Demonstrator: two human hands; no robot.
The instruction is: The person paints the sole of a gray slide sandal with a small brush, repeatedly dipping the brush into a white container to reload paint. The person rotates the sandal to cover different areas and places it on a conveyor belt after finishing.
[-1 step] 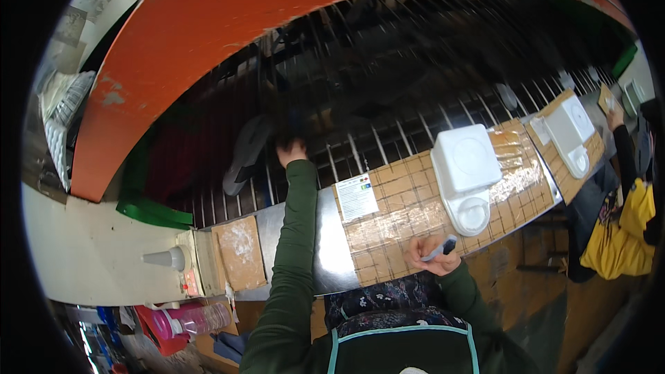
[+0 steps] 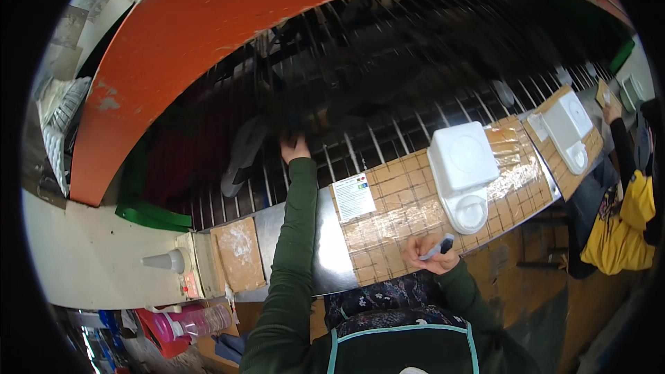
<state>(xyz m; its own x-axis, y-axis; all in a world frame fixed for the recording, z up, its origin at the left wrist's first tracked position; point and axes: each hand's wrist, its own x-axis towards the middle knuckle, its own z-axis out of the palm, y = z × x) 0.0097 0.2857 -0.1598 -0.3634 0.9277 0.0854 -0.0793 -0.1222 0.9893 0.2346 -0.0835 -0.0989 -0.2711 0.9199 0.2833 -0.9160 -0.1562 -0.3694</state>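
My right hand (image 2: 431,252), near the front edge of the cardboard-covered counter (image 2: 388,228), is closed round a small brush-like tool (image 2: 438,246) with a pale grey body and a dark end. My left arm stretches forward over the metal bars, and my left hand (image 2: 295,148) is at the edge of the dark space beyond; its fingertips are lost in shadow. Left of that hand, a grey shoe-shaped piece (image 2: 246,156) lies on the bars (image 2: 377,144). A white plastic container (image 2: 463,159) with a small round cup (image 2: 471,215) stands right of my right hand.
An orange curved hood (image 2: 208,41) arches over the bars. A printed sheet (image 2: 354,197) lies on the counter. At left are a small brown board (image 2: 237,253) and a grey cone (image 2: 165,260). Another person's hand (image 2: 610,112) is at far right, beside a second white container (image 2: 569,121).
My left hand has shifted slightly to the right and nearer to me. The brush-like tool has turned a little in my right hand, which stays over the counter edge.
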